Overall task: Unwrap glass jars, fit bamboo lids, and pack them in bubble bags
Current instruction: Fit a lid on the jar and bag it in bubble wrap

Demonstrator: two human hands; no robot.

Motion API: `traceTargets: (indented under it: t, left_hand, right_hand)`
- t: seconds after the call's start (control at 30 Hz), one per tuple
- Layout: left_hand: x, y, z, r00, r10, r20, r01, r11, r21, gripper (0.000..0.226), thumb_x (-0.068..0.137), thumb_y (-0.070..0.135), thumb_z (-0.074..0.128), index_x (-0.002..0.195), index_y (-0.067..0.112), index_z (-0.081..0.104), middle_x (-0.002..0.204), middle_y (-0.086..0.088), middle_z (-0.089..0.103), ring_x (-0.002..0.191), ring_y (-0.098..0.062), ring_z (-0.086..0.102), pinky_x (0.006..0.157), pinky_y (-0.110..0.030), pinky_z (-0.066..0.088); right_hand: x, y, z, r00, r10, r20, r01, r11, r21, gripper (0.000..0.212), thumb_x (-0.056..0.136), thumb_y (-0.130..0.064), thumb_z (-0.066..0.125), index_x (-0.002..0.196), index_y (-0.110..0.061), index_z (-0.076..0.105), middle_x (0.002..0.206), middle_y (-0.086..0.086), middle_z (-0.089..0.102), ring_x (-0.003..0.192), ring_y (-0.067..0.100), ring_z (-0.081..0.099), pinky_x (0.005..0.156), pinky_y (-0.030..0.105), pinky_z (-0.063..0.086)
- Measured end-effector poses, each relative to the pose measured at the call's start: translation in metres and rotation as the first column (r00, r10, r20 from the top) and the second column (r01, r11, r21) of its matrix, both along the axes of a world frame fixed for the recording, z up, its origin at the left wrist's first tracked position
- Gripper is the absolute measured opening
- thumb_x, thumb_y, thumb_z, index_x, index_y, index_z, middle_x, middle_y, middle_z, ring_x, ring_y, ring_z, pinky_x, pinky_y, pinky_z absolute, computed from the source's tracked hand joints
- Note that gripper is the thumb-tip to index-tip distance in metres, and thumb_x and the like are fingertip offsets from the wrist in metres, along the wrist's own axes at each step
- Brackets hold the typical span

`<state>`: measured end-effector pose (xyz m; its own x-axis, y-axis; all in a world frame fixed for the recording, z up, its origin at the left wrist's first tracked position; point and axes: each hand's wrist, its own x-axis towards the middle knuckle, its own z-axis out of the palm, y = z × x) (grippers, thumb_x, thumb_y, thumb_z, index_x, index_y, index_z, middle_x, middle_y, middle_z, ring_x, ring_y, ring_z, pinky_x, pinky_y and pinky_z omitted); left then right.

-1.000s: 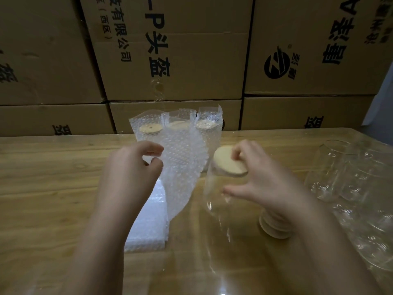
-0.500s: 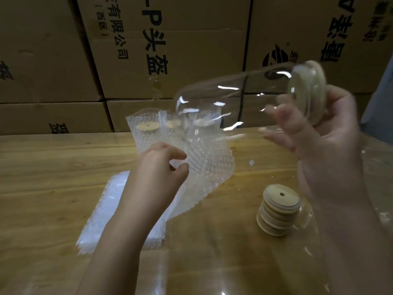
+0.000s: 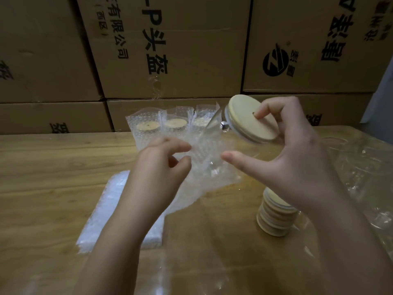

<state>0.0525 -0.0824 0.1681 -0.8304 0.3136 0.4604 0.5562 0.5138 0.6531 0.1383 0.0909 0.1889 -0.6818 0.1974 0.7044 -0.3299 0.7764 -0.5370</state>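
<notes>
1. Wooden table (image 3: 42, 167), with printed cardboard cartons (image 3: 191, 50) stacked along its far edge.
2. Right hand (image 3: 293, 158): fingers curled round the lidded end of a glass jar (image 3: 221, 135), one fingertip on the bamboo lid (image 3: 251, 118), thumb stretched out below. The jar is held tilted above the table, base pointing down-left.
3. Left hand (image 3: 157, 167): thumb and fingers pinch the mouth of a bubble bag (image 3: 212, 173). The jar's base is at the mouth or just inside; the clear glass hides which.
4. Flat pile of bubble bags (image 3: 110, 209), under the left forearm.
5. Stack of bamboo lids (image 3: 274, 216), under the right wrist.
6. Three packed jars (image 3: 148, 126), lidded and bagged, upright at the back.
7. Clear glassware or film (image 3: 350, 167) at right, too blurred to tell.
8. Progress, as judged: three jars finished, a fourth lidded and being bagged, and spare lids and bags suggest several remain.
</notes>
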Motion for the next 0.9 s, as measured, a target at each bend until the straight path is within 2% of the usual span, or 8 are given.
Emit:
traceTargets:
  t: [0.13,0.23,0.33,0.43,0.5,0.6,0.8,0.9]
  left_hand:
    - [0.011,0.011,0.002,0.975,-0.198,0.105,0.164,0.95,0.265,0.022,0.087,0.019,0.062,0.1,0.036,0.069,0.09,0.015,0.065,0.067,-0.008,0.06,0.068,-0.018,0.052]
    - [0.008,0.009,0.002,0.941,-0.283,0.184,0.197,0.902,0.384,0.022,0.086,0.016,0.065,0.097,0.034,0.072,0.072,0.013,0.066,0.062,-0.004,0.06,0.064,-0.019,0.052]
    - [0.003,0.007,0.0,0.911,-0.316,0.264,0.227,0.92,0.318,0.025,0.081,0.018,0.067,0.096,0.037,0.071,0.071,0.009,0.064,0.064,-0.005,0.058,0.065,-0.027,0.052]
    - [0.0,0.007,-0.003,0.91,-0.297,0.289,0.229,0.942,0.246,0.034,0.081,0.009,0.066,0.095,0.04,0.068,0.065,0.019,0.061,0.055,0.001,0.05,0.052,-0.014,0.043]
    - [-0.003,0.006,-0.004,0.919,-0.257,0.3,0.194,0.956,0.222,0.037,0.082,0.008,0.065,0.096,0.042,0.067,0.065,0.013,0.061,0.057,-0.003,0.052,0.054,-0.016,0.043]
    - [-0.007,0.003,-0.006,0.928,-0.23,0.294,0.17,0.961,0.216,0.042,0.082,0.007,0.065,0.108,0.04,0.066,0.067,0.002,0.065,0.057,-0.007,0.052,0.051,-0.017,0.043]
    - [-0.01,0.005,-0.011,0.953,-0.197,0.23,0.155,0.97,0.188,0.046,0.084,0.003,0.064,0.114,0.037,0.062,0.106,0.021,0.065,0.066,-0.001,0.062,0.062,-0.014,0.05]
    - [-0.013,0.005,-0.013,0.961,-0.186,0.202,0.152,0.973,0.173,0.039,0.085,0.005,0.065,0.111,0.035,0.063,0.101,0.016,0.064,0.066,0.0,0.061,0.058,-0.008,0.046]
  right_hand:
    - [0.013,0.002,0.007,0.996,-0.068,-0.056,0.078,0.977,0.2,0.058,0.064,-0.062,0.066,0.108,-0.035,0.039,0.1,-0.017,0.042,0.09,0.001,0.047,0.074,0.017,0.042]
    - [0.016,0.004,0.01,0.996,-0.093,-0.002,0.091,0.974,0.209,0.058,0.062,-0.067,0.064,0.106,-0.038,0.039,0.099,-0.019,0.043,0.085,0.002,0.043,0.069,0.014,0.038]
    - [0.008,0.003,0.005,0.985,-0.084,0.152,0.063,0.989,0.137,0.056,0.057,-0.065,0.066,0.099,-0.044,0.036,0.105,-0.027,0.044,0.096,0.01,0.047,0.073,0.017,0.036]
    - [-0.006,0.001,-0.005,0.96,-0.067,0.273,0.047,0.996,0.081,0.053,0.056,-0.066,0.064,0.096,-0.046,0.035,0.105,-0.031,0.043,0.103,0.009,0.046,0.08,0.031,0.04]
    - [-0.014,-0.001,-0.011,0.952,-0.074,0.297,0.038,0.991,0.126,0.052,0.058,-0.066,0.063,0.096,-0.046,0.034,0.104,-0.028,0.043,0.103,0.004,0.043,0.092,0.036,0.036]
    - [-0.024,-0.005,-0.021,0.939,-0.096,0.329,0.019,0.973,0.23,0.051,0.058,-0.066,0.06,0.095,-0.046,0.031,0.106,-0.025,0.043,0.103,0.005,0.042,0.091,0.03,0.021]
    - [-0.04,-0.009,-0.042,0.902,-0.118,0.415,-0.023,0.947,0.32,0.05,0.064,-0.063,0.061,0.098,-0.043,0.031,0.109,-0.019,0.045,0.1,0.007,0.048,0.098,0.033,0.021]
    - [-0.048,-0.011,-0.051,0.898,-0.144,0.416,-0.003,0.943,0.333,0.05,0.067,-0.06,0.065,0.099,-0.042,0.031,0.111,-0.017,0.046,0.101,0.008,0.05,0.106,0.039,0.021]
